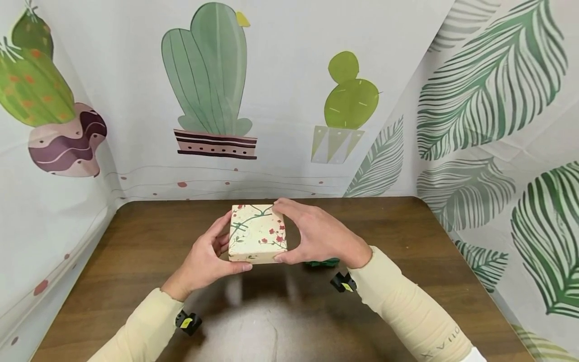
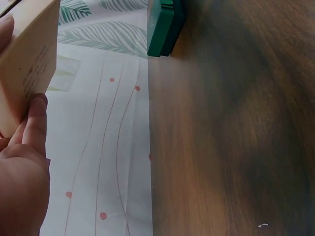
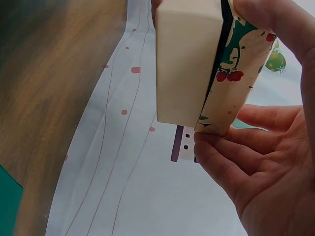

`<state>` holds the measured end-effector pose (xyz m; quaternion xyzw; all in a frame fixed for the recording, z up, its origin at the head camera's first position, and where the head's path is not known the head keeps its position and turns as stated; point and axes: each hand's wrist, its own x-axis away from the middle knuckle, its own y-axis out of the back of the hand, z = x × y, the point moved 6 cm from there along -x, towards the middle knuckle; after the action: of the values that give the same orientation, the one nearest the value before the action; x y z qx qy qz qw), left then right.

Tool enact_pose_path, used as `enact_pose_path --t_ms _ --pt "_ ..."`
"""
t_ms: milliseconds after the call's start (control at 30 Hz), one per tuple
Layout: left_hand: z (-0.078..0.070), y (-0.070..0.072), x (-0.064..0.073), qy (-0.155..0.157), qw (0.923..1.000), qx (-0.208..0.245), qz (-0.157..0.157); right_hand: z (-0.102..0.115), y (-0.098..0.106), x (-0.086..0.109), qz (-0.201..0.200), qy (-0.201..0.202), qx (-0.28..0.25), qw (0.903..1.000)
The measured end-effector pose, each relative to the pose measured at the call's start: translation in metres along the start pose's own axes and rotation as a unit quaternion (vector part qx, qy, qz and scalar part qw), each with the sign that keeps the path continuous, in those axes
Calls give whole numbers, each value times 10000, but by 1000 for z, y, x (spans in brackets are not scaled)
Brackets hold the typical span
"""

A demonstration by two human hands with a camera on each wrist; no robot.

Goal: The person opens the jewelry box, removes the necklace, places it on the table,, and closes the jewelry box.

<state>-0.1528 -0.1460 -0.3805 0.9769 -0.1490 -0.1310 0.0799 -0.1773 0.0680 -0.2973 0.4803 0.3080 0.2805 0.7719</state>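
Note:
A small cream gift box, printed with green branches and red blossoms, is held above the table between both hands. My left hand grips its left side, with the thumb along the near bottom edge. The right hand pinches the printed lid at its right side, thumb and fingers on opposite edges. A dark line runs between the lid and the plain box base in the right wrist view. Small writing marks the box's underside in the left wrist view.
A dark green box sits on the brown wooden table, mostly hidden by the right wrist in the head view. A white cloth with cactus and leaf prints hangs behind the table and along its sides.

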Motion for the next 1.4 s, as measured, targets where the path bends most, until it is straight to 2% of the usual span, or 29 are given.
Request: enact_pose_path --t_ms 233,633,933,1400 --pt "2 -2 -1 196 9994 223 191 1 4 1 16 36 -61 10000" --pt "4 2 1 385 9980 413 281 0 8 4 -69 55 -13 10000" --pt "4 5 3 355 9981 410 302 -4 8 9 -4 -92 -25 10000" --pt "6 11 6 495 9972 433 365 -8 10 17 -6 -299 -68 9995"
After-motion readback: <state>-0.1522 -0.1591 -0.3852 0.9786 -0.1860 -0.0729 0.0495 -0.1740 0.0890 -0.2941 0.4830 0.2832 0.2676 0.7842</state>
